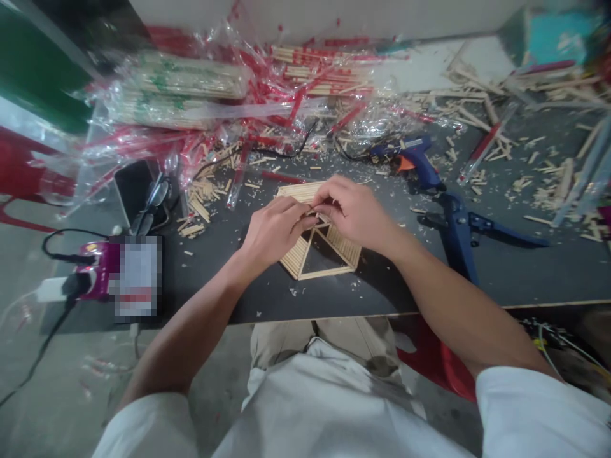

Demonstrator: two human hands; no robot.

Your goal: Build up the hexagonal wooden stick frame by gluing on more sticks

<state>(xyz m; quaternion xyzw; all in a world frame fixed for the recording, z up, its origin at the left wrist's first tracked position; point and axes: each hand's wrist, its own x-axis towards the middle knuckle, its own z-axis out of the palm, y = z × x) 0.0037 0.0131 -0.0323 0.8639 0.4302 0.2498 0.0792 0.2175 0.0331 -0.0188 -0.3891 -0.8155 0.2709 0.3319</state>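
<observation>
A many-sided structure of pale wooden sticks (294,257) lies on the dark table in front of me. Several of its sides are filled with rows of sticks, while the near one is an open triangle. Over its middle, my left hand (273,230) has thumb and fingers pinched together. My right hand (357,213) meets it from the other side, its fingertips also closed. Both sets of fingertips nearly touch at the structure's upper part. Whatever they pinch is too small and too covered to make out.
Right of the hands lie a blue glue gun (420,159) and blue-handled cutters (456,222). Bagged sticks (186,79) and red-and-clear wrappers cover the back. Glasses (155,194) rest on a phone at left, near a purple power strip (95,270). Stick offcuts (556,191) are scattered about.
</observation>
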